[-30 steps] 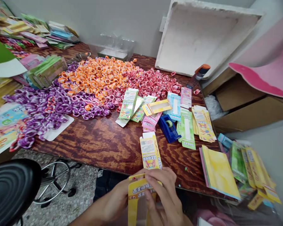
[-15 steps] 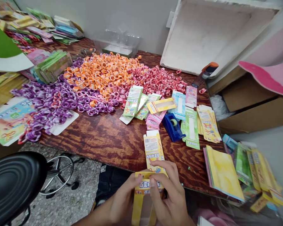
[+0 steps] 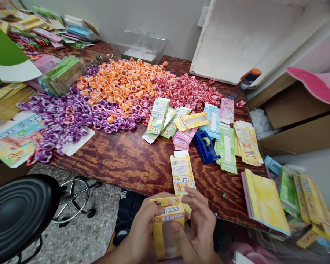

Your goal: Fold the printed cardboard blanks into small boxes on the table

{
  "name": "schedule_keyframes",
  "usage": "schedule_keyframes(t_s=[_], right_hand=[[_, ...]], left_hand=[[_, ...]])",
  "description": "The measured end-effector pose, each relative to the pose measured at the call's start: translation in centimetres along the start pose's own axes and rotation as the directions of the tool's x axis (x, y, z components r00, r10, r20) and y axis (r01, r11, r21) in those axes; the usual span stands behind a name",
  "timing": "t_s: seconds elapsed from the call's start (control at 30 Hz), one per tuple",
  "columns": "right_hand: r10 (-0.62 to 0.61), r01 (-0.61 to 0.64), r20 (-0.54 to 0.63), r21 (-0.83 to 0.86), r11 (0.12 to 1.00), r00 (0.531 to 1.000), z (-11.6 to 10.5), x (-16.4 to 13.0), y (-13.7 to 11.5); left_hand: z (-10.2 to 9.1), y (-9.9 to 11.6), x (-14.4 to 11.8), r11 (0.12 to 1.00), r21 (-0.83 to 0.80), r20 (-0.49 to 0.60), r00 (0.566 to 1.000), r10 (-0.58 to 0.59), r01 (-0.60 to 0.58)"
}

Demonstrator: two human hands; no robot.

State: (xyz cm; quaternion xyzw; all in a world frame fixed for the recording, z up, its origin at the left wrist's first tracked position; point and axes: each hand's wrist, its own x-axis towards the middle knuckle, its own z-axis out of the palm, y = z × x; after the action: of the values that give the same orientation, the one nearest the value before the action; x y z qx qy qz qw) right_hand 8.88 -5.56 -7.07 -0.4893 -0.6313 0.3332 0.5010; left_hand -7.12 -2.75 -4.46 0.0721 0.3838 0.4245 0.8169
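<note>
Yellow box (image 3: pixel 167 227) now squared up, empty, between hands (image 3: pixel 170 234).

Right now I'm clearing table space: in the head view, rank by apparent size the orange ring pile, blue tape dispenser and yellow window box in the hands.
1. Orange ring pile
2. Yellow window box, enlarged by nearness
3. Blue tape dispenser

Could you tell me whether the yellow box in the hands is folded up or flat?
Folded up: the yellow box shows a top face and a windowed front.
</note>
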Motion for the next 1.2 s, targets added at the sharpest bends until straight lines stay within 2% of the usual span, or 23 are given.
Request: schedule_keyframes(t_s=[0.07,0.13,0.2,0.27,0.33,0.37,0.4,0.43,0.5,0.53,0.57,0.6,0.63,0.67,0.7,0.73,0.8,0.83,0.87,0.93,1.03,1.1,1.2], right_hand=[[0.087,-0.094,0.148,0.043,0.995,0.985,-0.3,-0.3,0.8],[0.199,-0.216,0.394,-0.004,0.976,0.897,-1.0,-0.2,1.7],[0.261,-0.269,0.483,-0.054,0.962,0.836,-2.0,0.0,2.5],[0.267,-0.258,0.426,-0.081,0.963,0.865,-2.8,0.3,3.0],[0.282,-0.273,0.203,-0.073,0.959,0.938,-3.5,0.9,3.2],[0.31,-0.309,0.045,-0.042,0.95,0.95,-3.7,1.5,3.2],[0.362,-0.363,-0.119,0.011,0.932,0.925,-3.8,2.4,3.2],[0.426,-0.417,-0.241,0.089,0.904,0.872,-3.9,3.7,3.1],[0.537,-0.479,-0.321,0.245,0.843,0.78,-4.0,7.4,2.9],[0.572,-0.482,-0.302,0.324,0.814,0.762,-3.9,9.6,2.8],[0.559,-0.447,-0.292,0.37,0.814,0.776,-3.8,11.7,2.8],[0.537,-0.414,-0.277,0.396,0.819,0.797,-3.5,13.7,3.0],[0.519,-0.394,-0.259,0.411,0.822,0.815,-3.2,15.4,3.3],[0.508,-0.389,-0.237,0.41,0.825,0.828,-2.7,16.5,3.6],[0.507,-0.399,-0.21,0.401,0.825,0.836,-2.2,17.0,4.1],[0.511,-0.416,-0.188,0.386,0.824,0.839,-1.8,16.8,4.6],[0.528,-0.45,-0.172,0.349,0.822,0.832,-1.4,14.9,5.7],[0.537,-0.463,-0.179,0.332,0.821,0.824,-1.4,13.3,6.1],[0.548,-0.476,-0.195,0.319,0.82,0.814,-1.7,11.6,6.5],[0.573,-0.503,-0.24,0.296,0.812,0.784,-2.9,8.0,7.2],[0.618,-0.549,-0.311,0.286,0.785,0.722,-5.1,3.6,7.9],[0.658,-0.585,-0.263,0.309,0.75,0.706,-6.0,1.6,7.8],[0.683,-0.609,0.008,0.459,0.646,0.73,-6.5,-0.1,7.0]], left_hand=[[0.9,1.0,-0.2,0.996,-0.042,-0.012,0.997,0.078,-0.079],[1.2,2.0,-0.7,0.98,-0.018,-0.037,0.979,0.199,-0.2],[1.0,2.9,-1.2,0.961,0.021,-0.054,0.959,0.277,-0.276],[0.5,3.8,-1.2,0.957,0.013,-0.088,0.953,0.289,-0.289],[-0.3,4.6,-0.4,0.954,-0.003,-0.149,0.943,0.296,-0.3],[-0.7,5.0,0.2,0.941,0.014,-0.193,0.923,0.334,-0.337],[-1.1,5.3,1.1,0.912,0.056,-0.257,0.877,0.406,-0.406],[-1.5,5.4,2.0,0.866,0.128,-0.319,0.806,0.498,-0.484],[-2.5,4.6,3.9,0.695,0.35,-0.412,0.563,0.717,-0.629],[-3.0,3.8,4.8,0.633,0.458,-0.392,0.497,0.774,-0.624],[-3.5,2.6,5.8,0.542,0.568,-0.312,0.447,0.838,-0.62],[-4.0,1.1,6.7,0.438,0.659,-0.14,0.473,0.87,-0.611],[-4.5,-0.5,7.6,0.326,0.737,0.077,0.552,0.83,-0.592],[-5.0,-2.1,8.4,0.171,0.777,0.341,0.633,0.695,-0.606],[-5.6,-3.7,9.3,-0.029,0.775,0.57,0.677,0.466,-0.632],[-6.0,-5.1,10.0,-0.229,0.707,0.706,0.649,0.285,-0.669],[-7.0,-7.1,11.1,-0.482,0.612,0.746,0.661,0.086,-0.627],[-7.4,-7.6,11.3,-0.535,0.573,0.744,0.667,0.022,-0.621],[-7.8,-7.9,11.4,-0.548,0.557,0.739,0.674,-0.016,-0.624],[-8.8,-7.7,11.0,-0.479,0.559,0.756,0.654,-0.041,-0.677],[-10.0,-7.2,9.6,-0.224,0.6,0.796,0.601,0.07,-0.768],[-10.1,-7.1,8.5,0.026,0.637,0.765,0.636,0.103,-0.771],[-8.3,-6.8,7.0,0.338,0.67,0.681,0.729,0.075,-0.661]])
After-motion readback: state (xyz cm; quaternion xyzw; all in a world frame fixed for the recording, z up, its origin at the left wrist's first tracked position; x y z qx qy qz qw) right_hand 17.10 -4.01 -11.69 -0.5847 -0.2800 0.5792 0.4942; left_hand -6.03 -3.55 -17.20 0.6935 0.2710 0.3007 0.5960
